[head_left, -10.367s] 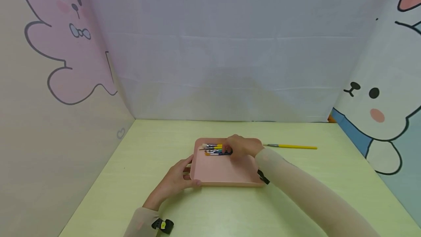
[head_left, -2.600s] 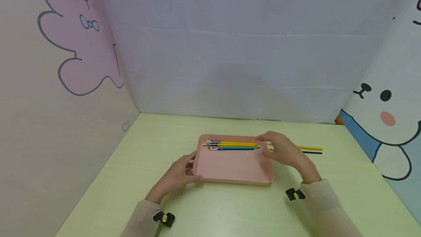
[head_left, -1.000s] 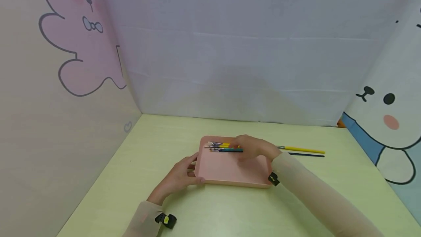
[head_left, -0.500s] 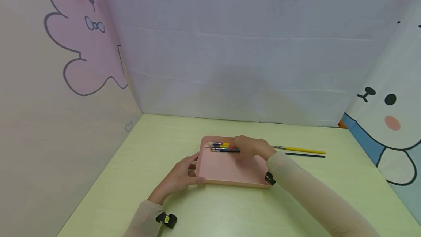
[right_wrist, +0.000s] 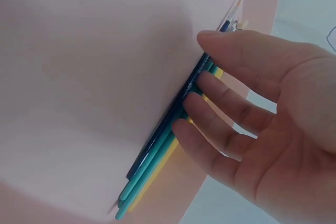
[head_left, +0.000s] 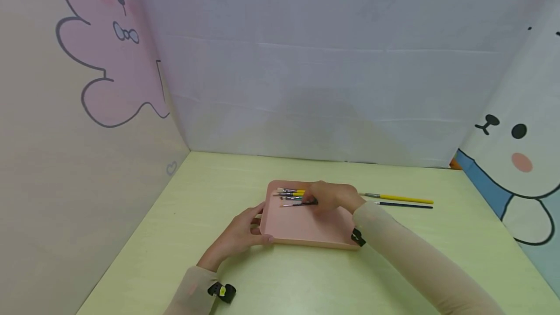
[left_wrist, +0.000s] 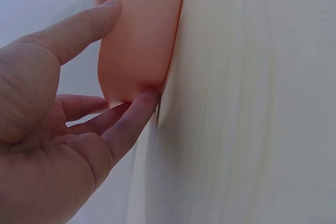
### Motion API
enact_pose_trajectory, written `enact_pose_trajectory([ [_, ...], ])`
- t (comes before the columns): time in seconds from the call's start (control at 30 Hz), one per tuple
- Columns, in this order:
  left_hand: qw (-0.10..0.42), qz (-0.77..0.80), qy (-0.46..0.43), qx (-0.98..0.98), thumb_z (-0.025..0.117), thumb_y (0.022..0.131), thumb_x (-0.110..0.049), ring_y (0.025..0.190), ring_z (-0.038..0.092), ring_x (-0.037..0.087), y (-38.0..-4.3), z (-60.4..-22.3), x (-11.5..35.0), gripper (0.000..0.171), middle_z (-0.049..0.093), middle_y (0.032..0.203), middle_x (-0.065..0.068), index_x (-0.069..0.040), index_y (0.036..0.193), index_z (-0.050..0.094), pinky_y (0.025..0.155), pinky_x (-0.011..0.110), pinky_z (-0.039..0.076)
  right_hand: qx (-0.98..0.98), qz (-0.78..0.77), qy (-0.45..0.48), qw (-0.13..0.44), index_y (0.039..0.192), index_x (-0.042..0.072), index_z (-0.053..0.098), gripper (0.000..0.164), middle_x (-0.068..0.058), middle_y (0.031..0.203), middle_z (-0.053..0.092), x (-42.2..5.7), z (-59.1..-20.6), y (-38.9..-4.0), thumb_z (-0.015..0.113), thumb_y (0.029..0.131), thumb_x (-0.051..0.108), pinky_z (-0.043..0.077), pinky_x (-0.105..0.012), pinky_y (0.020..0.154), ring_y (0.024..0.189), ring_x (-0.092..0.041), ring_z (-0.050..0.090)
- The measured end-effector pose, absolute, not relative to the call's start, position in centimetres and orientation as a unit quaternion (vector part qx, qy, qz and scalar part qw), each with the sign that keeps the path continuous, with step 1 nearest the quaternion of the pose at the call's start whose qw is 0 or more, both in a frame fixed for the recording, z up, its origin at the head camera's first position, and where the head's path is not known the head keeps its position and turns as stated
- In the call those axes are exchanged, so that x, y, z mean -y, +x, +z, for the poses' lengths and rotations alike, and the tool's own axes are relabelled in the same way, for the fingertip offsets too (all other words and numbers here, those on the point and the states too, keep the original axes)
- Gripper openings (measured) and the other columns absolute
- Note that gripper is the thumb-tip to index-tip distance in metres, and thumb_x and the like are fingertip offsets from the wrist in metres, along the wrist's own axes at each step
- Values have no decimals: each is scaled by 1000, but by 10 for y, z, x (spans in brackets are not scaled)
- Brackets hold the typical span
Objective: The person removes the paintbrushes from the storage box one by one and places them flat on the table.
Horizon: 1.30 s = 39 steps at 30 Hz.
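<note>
A pink tray [head_left: 306, 230] lies on the table. My left hand [head_left: 238, 233] grips its near left corner, thumb on the front wall and fingers at the side, as the left wrist view shows. Over the tray, my right hand [head_left: 330, 197] pinches a dark blue paintbrush [head_left: 292, 204], whose tip points left. This paintbrush lies slightly apart from the others in the head view. Teal paintbrushes [right_wrist: 148, 169] and yellow paintbrushes [head_left: 298, 194] lie beside it at the back of the tray. The right hand covers most of their handles in the head view.
Right of the tray, a yellow paintbrush [head_left: 404, 199] and a dark paintbrush [head_left: 407, 204] lie side by side on the table [head_left: 280, 281]. A pale curtain [head_left: 306, 86] closes off the back, with printed panels at both sides.
The dark paintbrush's tip has swung toward the tray's front, away from the bunch, in the right hand. A dark paintbrush joined the yellow one on the table since the oldest frame. The left hand stays.
</note>
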<state>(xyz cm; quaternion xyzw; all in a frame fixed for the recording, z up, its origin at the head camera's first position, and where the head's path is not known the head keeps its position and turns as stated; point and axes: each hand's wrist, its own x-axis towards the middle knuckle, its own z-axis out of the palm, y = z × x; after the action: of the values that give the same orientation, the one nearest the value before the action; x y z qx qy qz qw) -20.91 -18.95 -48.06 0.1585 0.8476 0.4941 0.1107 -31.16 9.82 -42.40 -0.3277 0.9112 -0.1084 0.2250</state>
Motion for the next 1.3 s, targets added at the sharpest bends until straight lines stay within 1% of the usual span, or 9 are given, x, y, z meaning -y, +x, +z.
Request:
enact_pose_trajectory([
  [0.2, 112, 494, 158, -848, 92, 85, -21, 131, 63, 35, -209, -480, 190, 102, 49, 158, 18, -11, 167, 33, 101, 35, 60, -917, -113, -312, 219, 120, 19, 77, 35, -2, 107, 68, -98, -427, -313, 72, 93, -3, 52, -38, 90, 97, -18, 56],
  [0.37, 113, 498, 157, -845, 92, 85, -20, 130, 63, 35, -208, -481, 190, 102, 48, 159, 19, -10, 167, 33, 101, 34, 60, -923, -121, -296, 212, 113, 25, 78, 41, -1, 103, 67, -97, -432, -315, 68, 92, -10, 49, -32, 80, 94, -16, 55],
  [0.47, 113, 500, 158, -844, 92, 86, -19, 131, 63, 35, -208, -482, 190, 102, 47, 159, 19, -10, 167, 33, 101, 34, 60, -922, -133, -296, 211, 109, 24, 77, 46, -2, 102, 66, -97, -434, -316, 62, 91, -15, 48, -31, 77, 95, -17, 55],
  [0.63, 113, 503, 158, -842, 92, 86, -19, 131, 63, 35, -208, -482, 191, 102, 47, 159, 18, -11, 168, 33, 101, 33, 60, -917, -150, -309, 205, 105, 21, 76, 51, -3, 101, 66, -96, -436, -317, 55, 88, -22, 49, -31, 80, 96, -18, 54],
  [0.83, 113, 500, 157, -844, 92, 86, -19, 131, 62, 35, -209, -481, 191, 101, 48, 159, 18, -10, 167, 33, 102, 34, 60, -914, -151, -321, 196, 108, 19, 77, 52, -1, 100, 67, -97, -436, -317, 53, 88, -23, 52, -34, 85, 96, -17, 55],
  [0.97, 111, 497, 158, -846, 92, 86, -21, 130, 63, 35, -209, -482, 191, 101, 49, 158, 17, -11, 167, 34, 102, 36, 60, -908, -163, -327, 204, 112, 17, 77, 52, -1, 102, 69, -98, -436, -318, 56, 88, -25, 53, -33, 84, 96, -18, 58],
  [1.1, 109, 498, 162, -845, 93, 85, -21, 131, 63, 36, -209, -483, 191, 102, 49, 158, 17, -12, 167, 34, 102, 37, 60, -902, -164, -341, 206, 112, 16, 77, 50, 0, 103, 69, -100, -437, -321, 61, 86, -24, 53, -30, 81, 94, -18, 60],
  [1.2, 109, 496, 162, -846, 93, 85, -21, 131, 63, 36, -209, -483, 191, 102, 49, 159, 17, -11, 167, 34, 102, 37, 60, -903, -154, -351, 195, 110, 15, 77, 47, 0, 102, 68, -101, -435, -322, 65, 85, -22, 54, -31, 80, 93, -19, 60],
  [1.3, 108, 493, 159, -848, 93, 85, -22, 131, 63, 35, -207, -482, 191, 101, 49, 159, 17, -11, 167, 34, 102, 37, 60, -902, -150, -364, 178, 110, 14, 77, 45, 0, 103, 69, -104, -430, -320, 67, 85, -22, 55, -32, 82, 95, -20, 62],
])
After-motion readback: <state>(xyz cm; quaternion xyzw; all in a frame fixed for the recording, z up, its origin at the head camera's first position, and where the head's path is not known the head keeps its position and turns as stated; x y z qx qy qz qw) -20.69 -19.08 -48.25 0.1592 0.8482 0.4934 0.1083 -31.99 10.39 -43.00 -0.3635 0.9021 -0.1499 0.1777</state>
